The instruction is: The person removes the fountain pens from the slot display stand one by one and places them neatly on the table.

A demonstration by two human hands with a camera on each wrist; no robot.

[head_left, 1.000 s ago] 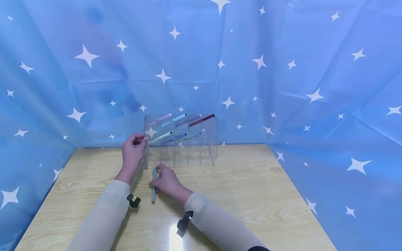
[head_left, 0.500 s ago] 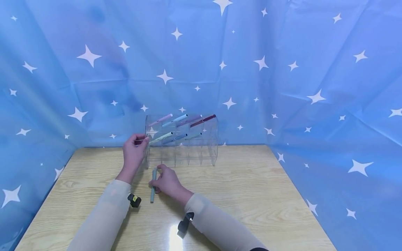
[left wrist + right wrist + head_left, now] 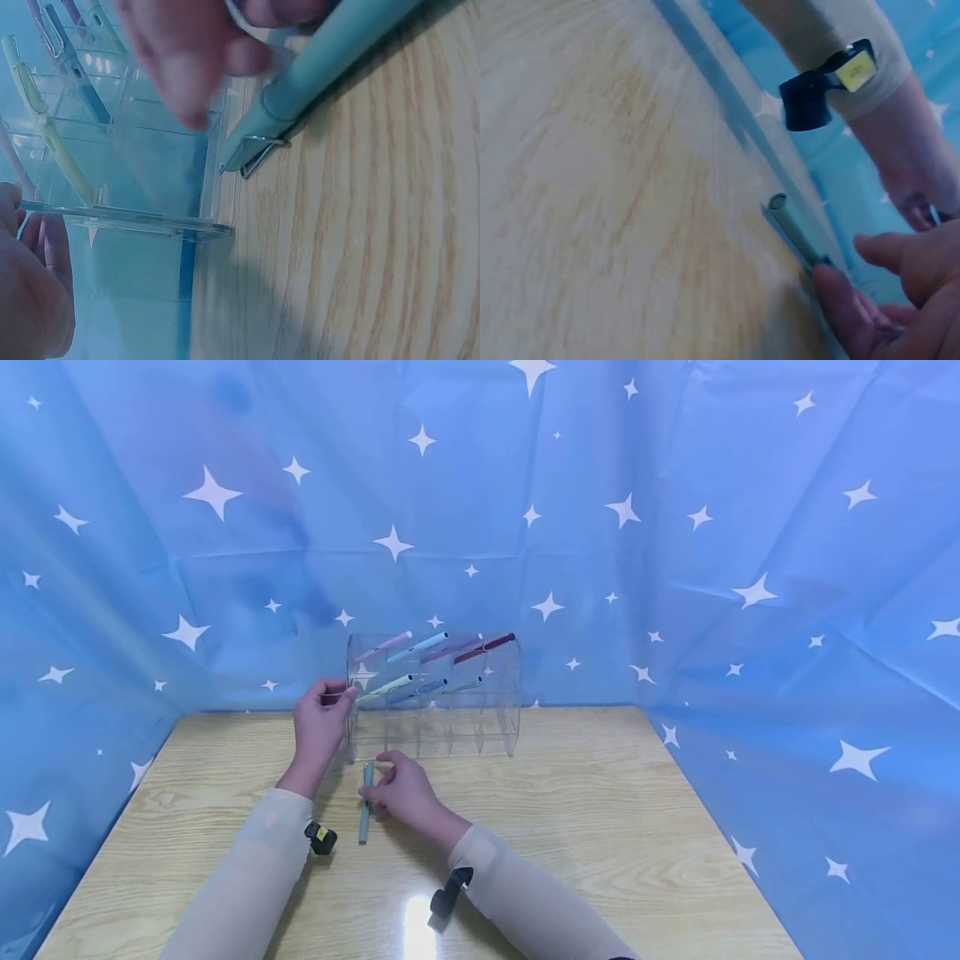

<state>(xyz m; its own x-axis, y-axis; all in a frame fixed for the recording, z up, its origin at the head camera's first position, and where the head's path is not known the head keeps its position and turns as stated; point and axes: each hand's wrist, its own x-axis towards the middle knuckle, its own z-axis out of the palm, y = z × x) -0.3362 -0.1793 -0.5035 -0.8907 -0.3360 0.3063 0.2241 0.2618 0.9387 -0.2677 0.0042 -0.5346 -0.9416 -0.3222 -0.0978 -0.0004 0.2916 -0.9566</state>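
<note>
On the table in front of a clear pen rack (image 3: 512,702) lies a teal pen (image 3: 364,825), its wire clip near the rack in the left wrist view. My right hand (image 3: 408,795) is spread loosely over the pen. In the right wrist view its thumb stands off the pen barrel (image 3: 795,231), while a finger is right beside it. My left hand (image 3: 318,718) pinches the rack's left side panel between thumb and fingers. A pale green pen (image 3: 56,142) leans in the rack compartment nearest that hand.
Several more pens lean in the rack's upper tiers, among them a dark red pen (image 3: 483,648) and a light blue pen (image 3: 418,647). The lower tier holds none. A blue star-patterned cloth (image 3: 675,568) hangs behind and beside the wooden table (image 3: 585,827).
The right hand has loosened from the teal pen and shifted slightly right, its thumb lifting off. The pen stays in nearly the same place. The left hand keeps its hold on the rack.
</note>
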